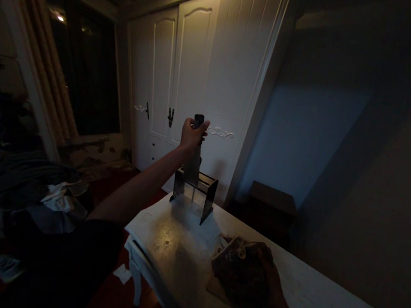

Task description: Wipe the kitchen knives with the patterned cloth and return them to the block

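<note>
My left hand [192, 133] is stretched out, its fingers wrapped round the black handle of a knife [192, 168]. The broad blade points down at the top of a dark knife rack [209, 200] on the white table; whether its tip sits inside a slot cannot be made out. My right hand [268, 266] lies on a bunched dark brown cloth [239, 269] with a paler edge. Its fingers are dim and partly lost against the cloth, so their grip is unclear.
The white table [323, 296] runs towards the right front. Behind it stand a white wardrobe [191, 71] and a low dark box-like piece [273, 198]. Piled clothes [59, 198] lie at left, a white scrap [122, 274] on the red floor. The room is dim.
</note>
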### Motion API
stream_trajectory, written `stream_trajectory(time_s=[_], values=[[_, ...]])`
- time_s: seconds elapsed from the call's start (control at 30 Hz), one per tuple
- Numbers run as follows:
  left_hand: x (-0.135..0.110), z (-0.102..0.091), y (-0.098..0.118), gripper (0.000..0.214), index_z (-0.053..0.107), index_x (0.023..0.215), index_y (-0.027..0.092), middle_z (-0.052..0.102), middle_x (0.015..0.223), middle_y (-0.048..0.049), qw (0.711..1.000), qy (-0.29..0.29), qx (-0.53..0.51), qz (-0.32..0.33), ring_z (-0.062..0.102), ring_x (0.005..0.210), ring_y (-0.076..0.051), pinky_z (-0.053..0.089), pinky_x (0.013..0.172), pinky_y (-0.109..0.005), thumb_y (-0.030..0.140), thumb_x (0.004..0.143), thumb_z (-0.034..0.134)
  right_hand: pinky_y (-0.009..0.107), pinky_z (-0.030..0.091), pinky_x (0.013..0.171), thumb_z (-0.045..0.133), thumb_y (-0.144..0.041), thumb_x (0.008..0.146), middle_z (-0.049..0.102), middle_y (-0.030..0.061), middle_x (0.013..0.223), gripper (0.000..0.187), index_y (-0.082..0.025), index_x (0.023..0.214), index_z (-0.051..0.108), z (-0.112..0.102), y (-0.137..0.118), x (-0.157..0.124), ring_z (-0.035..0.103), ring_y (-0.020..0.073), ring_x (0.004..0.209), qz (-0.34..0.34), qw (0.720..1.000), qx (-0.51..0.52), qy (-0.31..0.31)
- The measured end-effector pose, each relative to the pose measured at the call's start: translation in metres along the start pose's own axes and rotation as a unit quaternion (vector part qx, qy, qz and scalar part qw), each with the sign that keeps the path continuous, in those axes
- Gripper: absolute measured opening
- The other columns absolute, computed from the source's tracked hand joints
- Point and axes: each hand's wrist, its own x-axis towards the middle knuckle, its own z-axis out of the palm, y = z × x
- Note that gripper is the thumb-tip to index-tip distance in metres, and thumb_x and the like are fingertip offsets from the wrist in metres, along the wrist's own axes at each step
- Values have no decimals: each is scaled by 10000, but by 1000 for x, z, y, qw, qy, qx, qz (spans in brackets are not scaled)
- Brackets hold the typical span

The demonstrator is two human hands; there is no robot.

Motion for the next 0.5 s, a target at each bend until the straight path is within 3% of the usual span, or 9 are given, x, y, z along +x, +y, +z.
stream_trajectory(time_s=[0.23,0.5], values=[[3,21,-25,383,402,873,210,578,720,33,1000,1,-19,16,577,580,-91,417,513,-182,326,783,755,453,562,854,884,-586,431,766,71,931,619,-191,884,735,-2,1,2,699,352,951,-19,999,-6,-27],[13,34,-30,366,395,881,211,557,742,34,1000,11,-14,26,572,579,-88,402,514,-191,302,798,740,443,569,825,888,-573,414,765,53,874,546,-218,801,740,0,2,6,701,348,910,-58,998,-17,-15]])
